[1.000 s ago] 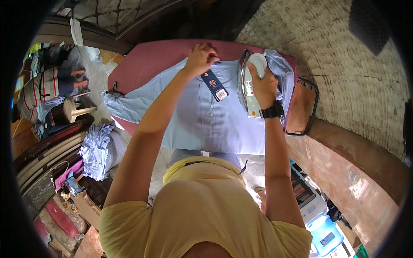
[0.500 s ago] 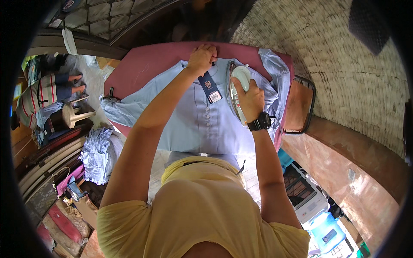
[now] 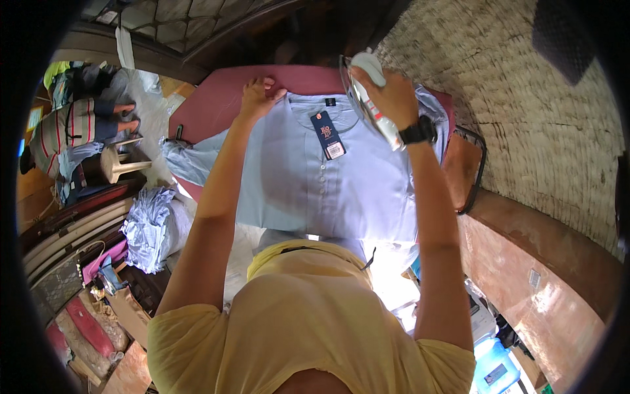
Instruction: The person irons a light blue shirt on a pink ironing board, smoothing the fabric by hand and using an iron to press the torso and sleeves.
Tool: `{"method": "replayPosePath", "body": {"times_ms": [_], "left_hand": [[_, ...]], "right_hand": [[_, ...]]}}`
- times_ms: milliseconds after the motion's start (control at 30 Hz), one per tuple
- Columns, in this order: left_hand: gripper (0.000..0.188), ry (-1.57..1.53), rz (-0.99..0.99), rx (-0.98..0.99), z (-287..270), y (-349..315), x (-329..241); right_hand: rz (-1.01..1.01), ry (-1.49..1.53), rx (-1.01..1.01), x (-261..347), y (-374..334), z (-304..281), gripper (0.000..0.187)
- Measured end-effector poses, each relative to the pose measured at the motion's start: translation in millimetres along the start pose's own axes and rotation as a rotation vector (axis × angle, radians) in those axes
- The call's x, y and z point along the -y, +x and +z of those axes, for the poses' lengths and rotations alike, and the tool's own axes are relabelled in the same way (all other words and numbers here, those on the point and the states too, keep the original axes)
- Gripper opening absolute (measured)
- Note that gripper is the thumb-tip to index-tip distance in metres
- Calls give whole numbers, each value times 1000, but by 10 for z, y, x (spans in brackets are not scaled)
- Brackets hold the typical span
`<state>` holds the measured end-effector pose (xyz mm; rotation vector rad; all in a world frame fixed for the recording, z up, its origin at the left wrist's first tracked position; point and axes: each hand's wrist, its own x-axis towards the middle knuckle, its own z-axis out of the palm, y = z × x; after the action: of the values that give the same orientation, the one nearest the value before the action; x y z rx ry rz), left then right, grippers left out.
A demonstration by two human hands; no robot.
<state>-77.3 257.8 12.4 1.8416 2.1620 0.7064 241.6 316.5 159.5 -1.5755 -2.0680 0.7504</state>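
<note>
A light blue shirt [image 3: 282, 171] lies front up, sleeves spread, on a maroon-covered ironing board [image 3: 223, 98]. A dark hang tag [image 3: 328, 134] rests below its neckline. My right hand [image 3: 396, 102], with a black watch on the wrist, grips the clothes iron [image 3: 369, 69] by its pale handle. The iron is tilted, its soleplate turned leftward, and appears lifted off the cloth near the right shoulder. At the left side of the collar my left hand [image 3: 260, 100] has its fingers loosely apart, the thumb reaching the shirt's edge. Nothing shows in its grasp.
A black metal frame [image 3: 474, 167] juts from the board's right end. A pile of light blue garments [image 3: 152, 226] sits at left, near a beige stool [image 3: 118, 164]. Another person [image 3: 72, 128] is at the far left. A blue water container [image 3: 495, 368] stands at lower right.
My right hand has raised and tilted the iron, moving it away from me. My left hand has shifted leftward from the collar's middle, uncovering the neckline, and its fingers have loosened.
</note>
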Motion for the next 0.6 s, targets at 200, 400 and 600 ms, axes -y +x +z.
{"method": "replayPosePath", "body": {"times_ms": [200,400,600], "left_hand": [[33,-106,-120,234,59,14,50],[24,-37,-103,233,38,-53,-46],[19,-196,-74,19,87,-92,10]], "right_hand": [[-303,-344,320,112,470,-88,80],[-492,-531,205,-365,580,186,69],[-677,-453,160,-429,676,272,52]]}}
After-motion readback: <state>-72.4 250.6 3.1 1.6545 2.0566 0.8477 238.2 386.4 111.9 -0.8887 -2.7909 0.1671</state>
